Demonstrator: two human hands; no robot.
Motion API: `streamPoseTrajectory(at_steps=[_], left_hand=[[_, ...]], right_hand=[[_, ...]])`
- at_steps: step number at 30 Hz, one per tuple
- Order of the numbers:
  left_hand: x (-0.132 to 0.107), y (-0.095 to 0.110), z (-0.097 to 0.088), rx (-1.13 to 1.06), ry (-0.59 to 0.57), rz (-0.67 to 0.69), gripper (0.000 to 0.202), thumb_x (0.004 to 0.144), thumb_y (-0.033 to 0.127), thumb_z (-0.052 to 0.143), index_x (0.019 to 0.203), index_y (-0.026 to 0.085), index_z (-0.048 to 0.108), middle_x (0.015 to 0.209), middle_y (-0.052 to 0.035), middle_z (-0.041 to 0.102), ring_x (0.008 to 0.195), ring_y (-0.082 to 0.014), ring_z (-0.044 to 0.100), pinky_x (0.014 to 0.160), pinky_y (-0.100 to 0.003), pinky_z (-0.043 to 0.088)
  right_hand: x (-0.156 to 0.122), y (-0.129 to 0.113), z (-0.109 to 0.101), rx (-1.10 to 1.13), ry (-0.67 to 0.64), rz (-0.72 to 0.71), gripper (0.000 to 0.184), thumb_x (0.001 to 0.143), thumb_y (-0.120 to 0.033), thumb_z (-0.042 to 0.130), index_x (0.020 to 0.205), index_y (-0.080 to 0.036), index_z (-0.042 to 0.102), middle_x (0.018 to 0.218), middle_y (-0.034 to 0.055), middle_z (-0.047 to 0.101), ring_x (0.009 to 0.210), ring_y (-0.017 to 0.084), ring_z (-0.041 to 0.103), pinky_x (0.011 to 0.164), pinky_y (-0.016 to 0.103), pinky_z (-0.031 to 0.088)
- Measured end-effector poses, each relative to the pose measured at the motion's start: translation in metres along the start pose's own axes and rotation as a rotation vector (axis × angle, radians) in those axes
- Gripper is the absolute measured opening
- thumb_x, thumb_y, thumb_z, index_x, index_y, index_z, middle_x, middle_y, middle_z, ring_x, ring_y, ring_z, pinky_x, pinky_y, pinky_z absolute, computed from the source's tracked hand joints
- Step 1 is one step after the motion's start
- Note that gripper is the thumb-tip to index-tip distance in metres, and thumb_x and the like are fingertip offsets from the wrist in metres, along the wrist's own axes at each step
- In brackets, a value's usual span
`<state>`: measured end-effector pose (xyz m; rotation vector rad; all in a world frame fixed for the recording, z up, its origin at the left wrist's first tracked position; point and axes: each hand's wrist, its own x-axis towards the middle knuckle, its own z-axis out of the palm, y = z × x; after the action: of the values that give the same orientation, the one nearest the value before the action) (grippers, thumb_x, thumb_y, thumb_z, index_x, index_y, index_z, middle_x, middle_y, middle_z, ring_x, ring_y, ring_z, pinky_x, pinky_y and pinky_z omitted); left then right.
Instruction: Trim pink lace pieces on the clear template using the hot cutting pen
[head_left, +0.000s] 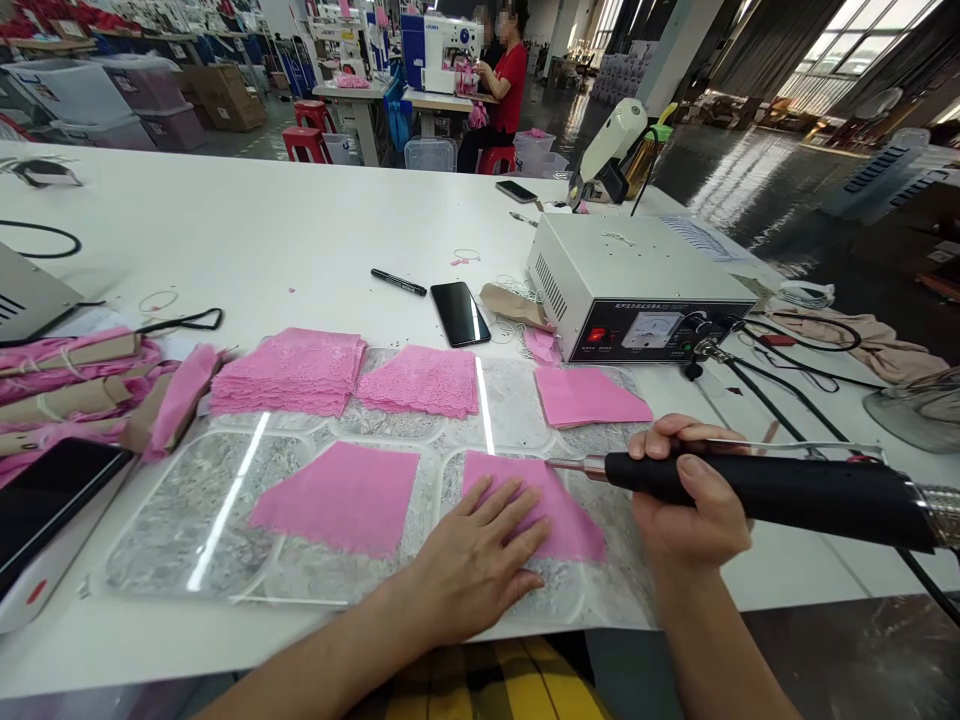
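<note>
My left hand [480, 560] lies flat, fingers spread, on a pink fabric piece [574, 525] on the glossy grey-patterned mat [187, 540]. In my right hand [694, 500] is a black-handled handheld tool [795, 490] with a thin metal tip, like an ultrasonic welding gun. Its tip points left and meets the upper edge of that fabric piece; whether it presses in I cannot tell. Another pink piece [345, 500] lies to the left. Behind them are two stacks of pink lace pieces, a larger stack [289, 370] and a smaller stack [424, 380], and a flat pink piece [592, 395] at the right.
A grey control box [645, 290] with a meter stands at the back right, cables running from it. Nearby lie a phone [459, 314] and a black pen [398, 282]. Tied pink bundles [67, 375] and another phone [52, 500] are at left. A person in red [510, 90] sits beyond.
</note>
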<state>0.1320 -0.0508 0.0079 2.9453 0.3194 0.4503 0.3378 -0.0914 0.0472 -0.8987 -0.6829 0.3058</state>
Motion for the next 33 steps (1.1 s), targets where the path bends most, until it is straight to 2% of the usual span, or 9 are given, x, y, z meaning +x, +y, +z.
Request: streamPoseTrajectory(at_steps=[7,13,19,26,30,33], left_hand=[[0.000,0.000,0.000,-0.034,-0.028,-0.007,0.044,0.101,0.045,0.037,0.133,0.019,0.052,0.144,-0.0100,0.048,0.134,-0.0304,0.044,0.110,-0.048,0.038],[0.000,0.002,0.001,-0.037,-0.002,-0.023,0.043,0.099,0.047,0.042,0.131,0.020,0.054,0.141,-0.0096,0.051,0.133,-0.0289,0.045,0.110,-0.046,0.036],[0.000,0.003,0.000,-0.043,0.019,-0.024,0.043,0.097,0.047,0.046,0.129,0.019,0.055,0.141,-0.0123,0.050,0.133,-0.0290,0.044,0.110,-0.043,0.035],[0.000,0.003,0.004,-0.065,0.050,0.014,0.044,0.096,0.048,0.048,0.128,0.019,0.056,0.139,-0.0119,0.052,0.127,-0.0264,0.050,0.112,-0.041,0.032],[0.002,0.004,0.001,-0.074,0.005,0.004,0.045,0.095,0.049,0.050,0.129,0.020,0.057,0.139,-0.0122,0.052,0.127,-0.0268,0.050,0.111,-0.042,0.033],[0.003,0.004,-0.002,-0.084,-0.016,0.007,0.046,0.094,0.050,0.050,0.128,0.020,0.058,0.138,-0.0126,0.052,0.127,-0.0267,0.050,0.110,-0.042,0.034]], right_hand=[[-0.001,-0.002,0.003,-0.065,0.021,-0.054,0.012,0.062,-0.017,0.057,0.073,-0.019,0.058,0.073,0.0005,0.060,0.058,0.012,0.050,0.056,0.030,0.046],[-0.002,-0.006,0.007,-0.074,0.037,-0.019,0.012,0.058,-0.019,0.057,0.071,-0.019,0.057,0.071,0.0000,0.058,0.056,0.011,0.048,0.054,0.029,0.043],[-0.001,-0.009,0.025,-0.063,0.071,0.022,0.015,0.054,-0.020,0.056,0.069,-0.019,0.057,0.071,0.0000,0.055,0.056,0.011,0.045,0.053,0.029,0.041],[-0.017,0.001,0.060,-0.002,-0.092,0.116,0.015,0.061,-0.020,0.063,0.076,-0.019,0.059,0.079,0.0002,0.056,0.062,0.011,0.049,0.060,0.030,0.046],[-0.023,0.010,0.067,0.013,-0.190,0.150,0.013,0.066,-0.018,0.064,0.078,-0.019,0.060,0.082,0.0004,0.057,0.063,0.010,0.050,0.063,0.030,0.047],[-0.024,0.013,0.067,0.015,-0.217,0.134,0.012,0.067,-0.018,0.063,0.079,-0.019,0.060,0.083,0.0005,0.057,0.064,0.010,0.050,0.063,0.030,0.048]])
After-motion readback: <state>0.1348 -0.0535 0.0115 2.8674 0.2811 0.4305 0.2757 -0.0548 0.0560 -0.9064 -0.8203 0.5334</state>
